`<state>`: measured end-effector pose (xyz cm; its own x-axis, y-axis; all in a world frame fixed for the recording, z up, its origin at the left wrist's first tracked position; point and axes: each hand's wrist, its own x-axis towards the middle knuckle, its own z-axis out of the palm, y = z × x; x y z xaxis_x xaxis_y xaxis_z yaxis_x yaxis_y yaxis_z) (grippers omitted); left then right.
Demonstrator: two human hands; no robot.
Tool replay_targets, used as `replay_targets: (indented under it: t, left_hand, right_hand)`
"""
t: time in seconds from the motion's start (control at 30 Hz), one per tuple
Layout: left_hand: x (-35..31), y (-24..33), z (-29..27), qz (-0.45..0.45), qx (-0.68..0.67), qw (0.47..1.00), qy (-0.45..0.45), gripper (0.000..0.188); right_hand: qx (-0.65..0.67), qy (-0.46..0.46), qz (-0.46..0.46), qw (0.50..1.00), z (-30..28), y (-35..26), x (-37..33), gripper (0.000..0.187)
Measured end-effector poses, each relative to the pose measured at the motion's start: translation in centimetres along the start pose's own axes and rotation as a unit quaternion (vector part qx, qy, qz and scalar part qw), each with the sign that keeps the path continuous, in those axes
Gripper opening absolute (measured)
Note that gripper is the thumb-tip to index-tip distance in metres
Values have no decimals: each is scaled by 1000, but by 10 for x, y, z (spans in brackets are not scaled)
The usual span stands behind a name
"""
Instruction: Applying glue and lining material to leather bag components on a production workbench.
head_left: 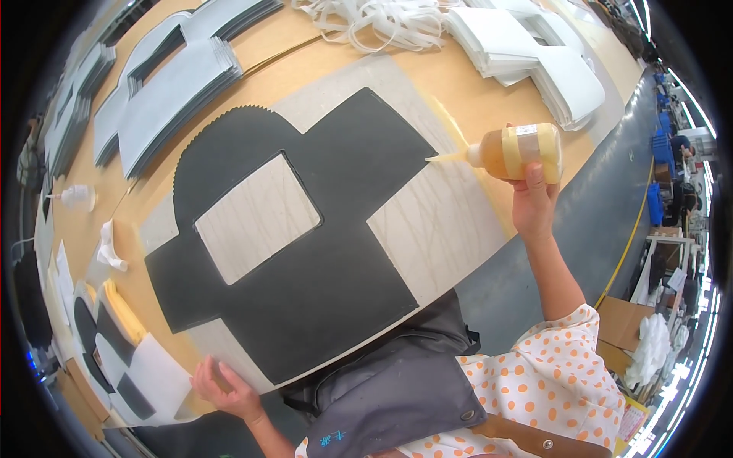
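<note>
- Flat black cut-out panel with a rounded, scalloped end and a rectangular window (336,275) is lying on a grey-beige board (450,221), which is resting on a tan table (267,84) in front of you.
- Your right hand (537,191) is gripping a clear plastic squeeze bottle of yellowish liquid (513,153), fingers and thumb closing around it.
- You are holding that bottle on its side, its narrow nozzle pointing left to the panel's right-hand corner; whether the tip is touching, you cannot tell from here.
- Your left hand (229,391) is holding nothing, its fingers loosely curling and parting beside the board's near edge; contact there is hard to tell.
- Beyond the panel, stacked light-grey cut-out panels (179,99), tangled white flat straps (366,23) and stacked white cut-out panels (496,42) are lying from left to right.
</note>
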<state>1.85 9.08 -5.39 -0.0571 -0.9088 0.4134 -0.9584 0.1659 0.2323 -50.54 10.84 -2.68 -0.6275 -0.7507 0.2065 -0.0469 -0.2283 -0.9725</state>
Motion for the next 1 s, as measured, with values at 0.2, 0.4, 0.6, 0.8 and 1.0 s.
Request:
replay_targets:
  t: [0.2, 0.4, 0.6, 0.8, 1.0]
  left_hand:
    - [-1, -1, 0, 0, -5, 1000, -1, 23]
    - [-2, -2, 0, -6, -15, 1000, -4, 24]
    - [-2, -1, 0, 0, -12, 1000, -1, 25]
    - [-3, -2, 0, -4, -8, 1000, 5, 24]
    - [-2, -2, 0, 1, -2, 1000, 8, 24]
  right_hand:
    - [44, -2, 43, 998, 12, 7, -11, 56]
    - [34, -44, 73, 996, 21, 10, -20, 64]
    - [46, -75, 100, 991, 39, 8, -30, 68]
    - [33, -129, 54, 990, 55, 6, -31, 70]
    - [38, -181, 36, 982, 59, -8, -27, 72]
